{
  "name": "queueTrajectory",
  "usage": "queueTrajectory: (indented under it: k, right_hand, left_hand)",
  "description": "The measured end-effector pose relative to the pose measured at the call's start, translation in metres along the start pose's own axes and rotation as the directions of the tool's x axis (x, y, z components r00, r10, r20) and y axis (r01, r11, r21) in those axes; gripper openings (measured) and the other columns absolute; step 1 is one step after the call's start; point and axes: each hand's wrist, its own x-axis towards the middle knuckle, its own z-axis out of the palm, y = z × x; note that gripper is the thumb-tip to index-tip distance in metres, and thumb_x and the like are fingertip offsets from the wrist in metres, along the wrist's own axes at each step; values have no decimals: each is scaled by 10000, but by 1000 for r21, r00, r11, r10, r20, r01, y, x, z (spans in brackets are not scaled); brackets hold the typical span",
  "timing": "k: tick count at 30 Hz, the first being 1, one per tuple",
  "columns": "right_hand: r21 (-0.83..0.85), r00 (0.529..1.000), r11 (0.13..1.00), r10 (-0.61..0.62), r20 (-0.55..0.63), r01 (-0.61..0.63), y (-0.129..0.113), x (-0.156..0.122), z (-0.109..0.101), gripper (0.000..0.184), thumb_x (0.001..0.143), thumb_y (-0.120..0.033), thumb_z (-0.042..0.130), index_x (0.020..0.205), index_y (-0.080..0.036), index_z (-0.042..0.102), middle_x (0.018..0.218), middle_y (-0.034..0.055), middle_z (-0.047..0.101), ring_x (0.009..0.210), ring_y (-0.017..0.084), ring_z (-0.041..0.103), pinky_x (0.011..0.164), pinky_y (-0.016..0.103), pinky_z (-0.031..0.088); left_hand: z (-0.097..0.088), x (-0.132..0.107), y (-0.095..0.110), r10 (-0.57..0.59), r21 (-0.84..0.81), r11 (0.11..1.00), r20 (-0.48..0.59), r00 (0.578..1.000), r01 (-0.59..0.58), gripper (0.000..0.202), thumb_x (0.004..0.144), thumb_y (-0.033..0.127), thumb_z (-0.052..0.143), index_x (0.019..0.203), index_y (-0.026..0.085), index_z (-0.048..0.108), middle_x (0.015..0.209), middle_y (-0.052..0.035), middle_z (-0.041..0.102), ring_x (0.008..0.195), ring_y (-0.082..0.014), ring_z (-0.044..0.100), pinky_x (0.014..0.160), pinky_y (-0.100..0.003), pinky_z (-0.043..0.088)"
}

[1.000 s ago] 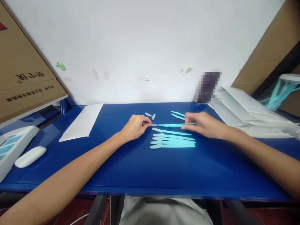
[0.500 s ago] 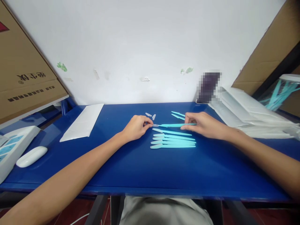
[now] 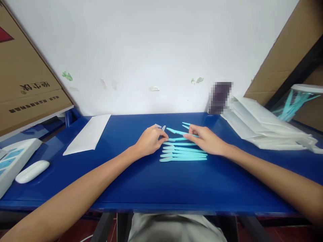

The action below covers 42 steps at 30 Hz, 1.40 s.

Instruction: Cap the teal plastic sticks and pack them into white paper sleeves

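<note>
Between the thumb and fingers of my right hand (image 3: 205, 138) is a turquoise eyebrow razor (image 3: 176, 131), its head pointing left and slightly raised. My left hand (image 3: 152, 139) is closed in a pinch at the head end of another turquoise eyebrow razor (image 3: 178, 138), just below the first. Several more eyebrow razors (image 3: 185, 155) lie in a row nearer me, heads to the left. Two small translucent blade caps (image 3: 164, 128) lie behind my left fingers, one partly hidden. Beyond my right hand the ends of two turquoise razors (image 3: 186, 123) show.
The blue table (image 3: 141, 185) meets a white wall. A white sheet (image 3: 88, 134) and a white oval case (image 3: 32, 171) lie left. White padded envelopes (image 3: 262, 131) are stacked right, by a clear tub (image 3: 290, 104) of turquoise sticks. Cardboard boxes (image 3: 32, 60) stand at the sides.
The two razors, lined up together between my hands before, are now apart. My right hand has moved left with one, its head tilted up and away from my left fingers.
</note>
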Motion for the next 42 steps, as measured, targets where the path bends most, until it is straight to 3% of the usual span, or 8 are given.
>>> queueTrajectory:
  k: [18, 24, 28, 31, 35, 37, 39, 42]
  right_hand:
    - [-19, 992, 999, 43, -117, -45, -10, 2, 13, 353, 951, -547, 437, 752, -260, 394, 622, -18, 506, 592, 176, 473, 605, 309, 329]
    - [-200, 979, 970, 99, -180, -135, 1, -2, -9, 300, 990, -494, 382, 808, -258, 408, 669, 1, 561, 646, 211, 540, 625, 318, 316]
    - [-224, 967, 965, 77, -242, -133, 9, -3, -29, 258, 971, -402, 384, 789, -248, 482, 678, 20, 603, 650, 215, 556, 634, 329, 326]
    - [-221, 961, 967, 62, -268, -124, 12, -3, -35, 249, 936, -372, 424, 734, -246, 499, 615, 7, 582, 593, 199, 527, 612, 331, 317]
    - [-185, 971, 978, 55, -231, -100, 10, -4, -33, 227, 902, -355, 463, 715, -243, 526, 565, -13, 563, 525, 172, 484, 572, 325, 314]
    - [-191, 980, 980, 20, -198, -59, 9, -4, -31, 221, 895, -348, 473, 726, -234, 557, 618, 5, 608, 560, 176, 522, 585, 322, 345]
    - [-227, 986, 974, -49, -157, 12, 9, -4, -30, 242, 901, -359, 478, 746, -219, 599, 730, 44, 666, 656, 199, 586, 639, 332, 391]
    - [-294, 992, 951, -115, -60, 93, 13, -4, -30, 315, 944, -412, 470, 817, -203, 666, 873, 83, 715, 783, 234, 637, 745, 366, 428]
  left_hand:
    - [6, 6, -5, -23, -13, 1000, -26, 999, 23, 149, 903, 144, 648, 848, 200, 774, 877, -41, 777, 897, -236, 634, 820, -371, 499]
    - [-7, -1, -12, 88, -65, 994, 3, 996, -88, 145, 947, 209, 620, 904, 212, 759, 943, -27, 774, 929, -212, 636, 878, -354, 483]
    - [-17, -4, -19, 36, -93, 995, -41, 999, -39, 222, 995, 309, 553, 1012, 213, 752, 1040, -43, 762, 951, -211, 630, 871, -355, 482]
    - [-18, -4, -27, 45, 1, 999, -21, 999, -45, 325, 1027, 264, 438, 1180, 203, 719, 1167, -74, 737, 1045, -237, 604, 943, -400, 465]
    - [-15, -2, -35, 53, 150, 986, 126, 991, -72, 495, 997, 130, 351, 1437, 205, 565, 1510, -98, 546, 1391, -330, 403, 1083, -539, 364]
    - [-13, -2, -35, 38, 141, 988, 189, 981, -65, 528, 993, 104, 324, 1469, 214, 526, 1570, -81, 486, 1478, -339, 294, 1122, -578, 309]
    - [-13, -3, -34, 46, 103, 992, 224, 974, -70, 510, 1007, 105, 307, 1441, 218, 549, 1546, -72, 516, 1488, -319, 287, 1140, -567, 287]
    - [-13, -5, -29, 77, 84, 992, 213, 974, -97, 448, 1037, 150, 316, 1352, 219, 627, 1455, -91, 591, 1396, -301, 393, 1099, -511, 330]
